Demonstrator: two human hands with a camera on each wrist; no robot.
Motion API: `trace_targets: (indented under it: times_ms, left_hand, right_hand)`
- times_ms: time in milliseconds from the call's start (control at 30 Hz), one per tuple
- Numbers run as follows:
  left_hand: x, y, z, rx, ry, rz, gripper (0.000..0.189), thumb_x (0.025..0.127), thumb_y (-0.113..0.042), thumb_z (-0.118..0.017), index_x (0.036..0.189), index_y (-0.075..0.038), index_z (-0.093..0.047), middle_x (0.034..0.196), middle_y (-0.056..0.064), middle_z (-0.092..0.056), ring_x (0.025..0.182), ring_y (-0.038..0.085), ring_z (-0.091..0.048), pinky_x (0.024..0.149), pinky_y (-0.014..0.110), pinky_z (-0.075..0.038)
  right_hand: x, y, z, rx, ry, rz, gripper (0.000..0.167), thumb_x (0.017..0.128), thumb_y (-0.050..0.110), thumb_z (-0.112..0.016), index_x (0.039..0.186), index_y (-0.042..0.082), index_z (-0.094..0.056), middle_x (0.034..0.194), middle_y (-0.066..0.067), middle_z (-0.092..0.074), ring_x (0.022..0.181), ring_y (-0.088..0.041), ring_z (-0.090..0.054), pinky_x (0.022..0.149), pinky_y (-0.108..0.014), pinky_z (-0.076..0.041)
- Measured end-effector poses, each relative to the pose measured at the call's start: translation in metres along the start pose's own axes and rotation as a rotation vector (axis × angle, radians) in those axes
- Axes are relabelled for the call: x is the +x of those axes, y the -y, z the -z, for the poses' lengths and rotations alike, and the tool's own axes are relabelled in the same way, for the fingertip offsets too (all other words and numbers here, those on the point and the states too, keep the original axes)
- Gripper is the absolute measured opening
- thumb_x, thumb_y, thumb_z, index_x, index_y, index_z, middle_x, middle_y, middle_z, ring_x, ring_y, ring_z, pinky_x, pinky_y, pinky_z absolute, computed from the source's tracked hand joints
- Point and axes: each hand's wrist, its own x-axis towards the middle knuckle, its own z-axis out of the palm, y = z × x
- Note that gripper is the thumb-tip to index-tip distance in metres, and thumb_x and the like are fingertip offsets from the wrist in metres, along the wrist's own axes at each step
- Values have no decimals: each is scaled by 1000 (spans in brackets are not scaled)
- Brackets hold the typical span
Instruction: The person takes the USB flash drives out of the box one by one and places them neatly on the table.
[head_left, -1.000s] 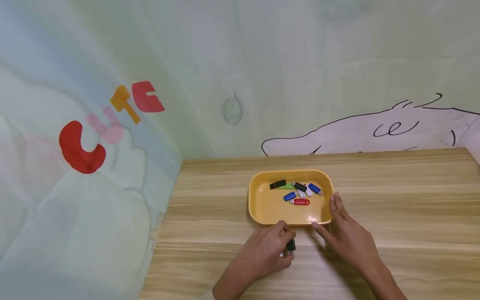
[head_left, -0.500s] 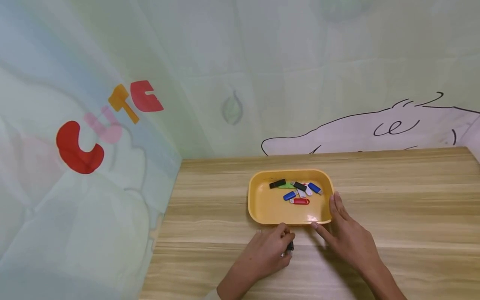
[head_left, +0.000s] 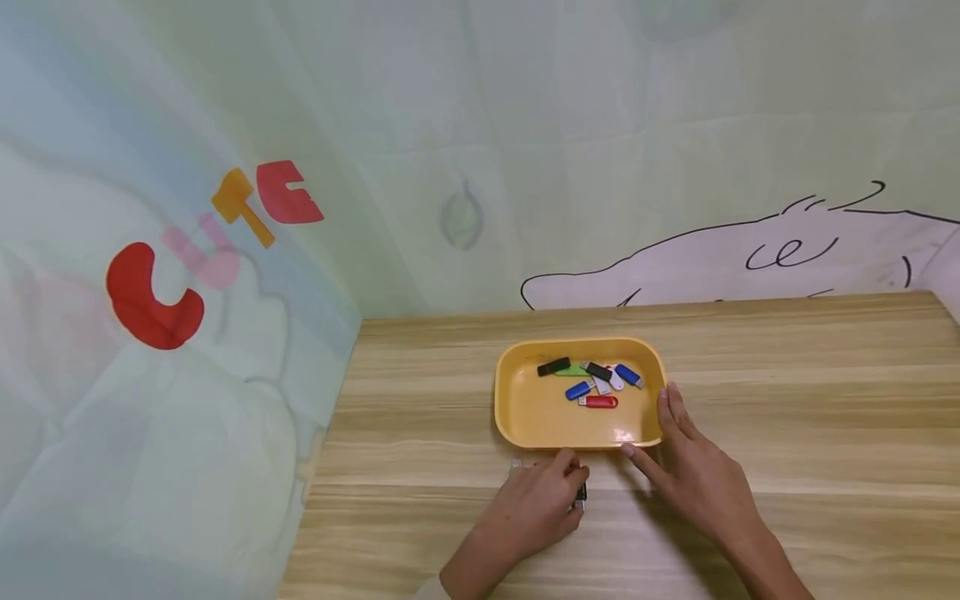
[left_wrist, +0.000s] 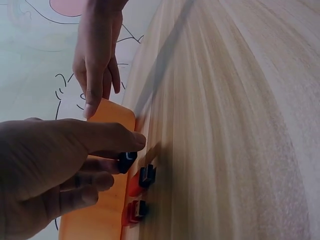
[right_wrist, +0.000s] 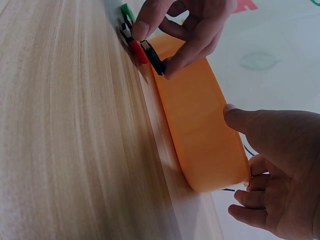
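Near the front wall of a yellow plastic container [head_left: 536,423], my left hand [head_left: 525,508] pinches a black USB flash drive [right_wrist: 152,58] between thumb and fingers. Most of that drive is hidden by the hand in the head view. On the table beneath the hand lie red flash drives [left_wrist: 142,179] with metal plugs, close to the container's wall. A green one [right_wrist: 127,11] lies farther along. My right hand [head_left: 705,479] touches the container's near right corner, thumb at the front rim and extended fingers along the right side.
Inside the container several flash drives lie loosely together: black [head_left: 554,367], green [head_left: 572,370], blue [head_left: 580,390], white and red [head_left: 600,402]. The wood-grain table [head_left: 420,392] meets a printed cloth backdrop [head_left: 450,150] at the back and left.
My left hand has turned slightly, covering more of the black flash drive. A plug end on the table now shows beyond its knuckles. The right hand stays on the container's corner.
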Motion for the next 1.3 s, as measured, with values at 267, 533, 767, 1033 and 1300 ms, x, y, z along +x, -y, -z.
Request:
trace_targets:
  times_ms: [267, 533, 767, 1033, 1300]
  left_hand:
    - [3, -2, 3, -33, 61, 38, 38, 93, -35, -83, 126, -16, -74, 118, -3, -62, 85, 3, -61, 60, 19, -50]
    - [3, -2, 0, 10, 45, 27, 38, 94, -35, -82, 125, -16, -75, 117, -3, -62, 86, 6, -62, 62, 19, -51]
    - [3, -2, -5, 46, 29, 11, 40, 93, -37, -82, 127, -16, -75, 117, -3, -63, 92, 8, -64, 64, 19, -52]
    - [3, -3, -5, 65, 20, 17, 39, 94, -36, -81, 127, -17, -75, 117, -3, -63, 94, 7, -64, 61, 19, -51]
    - [1, -3, -7, 62, -5, 15, 36, 96, -32, -77, 128, -16, -75, 118, -2, -64, 97, 8, -65, 59, 20, -50]
  right_hand:
    - [0, 1, 0, 0, -2, -3, 102, 98, 61, -67, 166, -1, -22, 173, -23, -22, 127, -55, -61, 87, -63, -58]
    - [0, 1, 0, -5, -4, -2, 102, 99, 62, -66, 166, -1, -22, 173, -23, -22, 128, -54, -60, 87, -63, -58]
    - [1, 1, 1, -2, -4, 0, 101, 99, 61, -66, 165, -2, -22, 172, -24, -22, 129, -55, -60, 88, -64, -58]
    - [1, 1, 2, 1, 1, -1, 102, 99, 64, -63, 166, -1, -21, 173, -23, -21, 129, -55, -60, 88, -64, -58]
    - [0, 1, 1, 5, -4, -2, 102, 99, 64, -64, 166, -1, -22, 173, -23, -23, 126, -56, -61, 87, -64, -58]
